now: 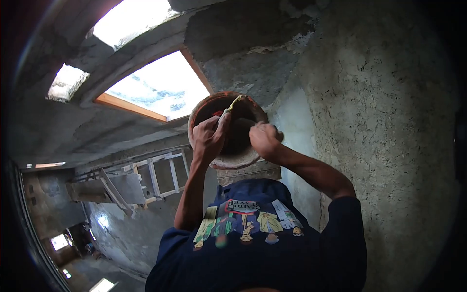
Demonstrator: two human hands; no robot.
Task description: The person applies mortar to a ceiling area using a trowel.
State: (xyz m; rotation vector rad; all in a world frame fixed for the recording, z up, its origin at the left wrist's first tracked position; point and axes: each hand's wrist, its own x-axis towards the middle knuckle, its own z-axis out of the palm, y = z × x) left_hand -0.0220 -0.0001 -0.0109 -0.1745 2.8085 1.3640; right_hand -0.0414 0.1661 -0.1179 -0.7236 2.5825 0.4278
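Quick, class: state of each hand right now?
Left hand: shut on the yellow-handled tool, over the pan.
Right hand: closed at the pan; what it grips cannot be told.

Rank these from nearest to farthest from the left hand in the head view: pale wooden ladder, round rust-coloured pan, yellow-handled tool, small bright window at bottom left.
1. Yellow-handled tool: gripped in the left hand.
2. Round rust-coloured pan: right beside the hand.
3. Pale wooden ladder: lower left, apart.
4. Small bright window: far bottom left.
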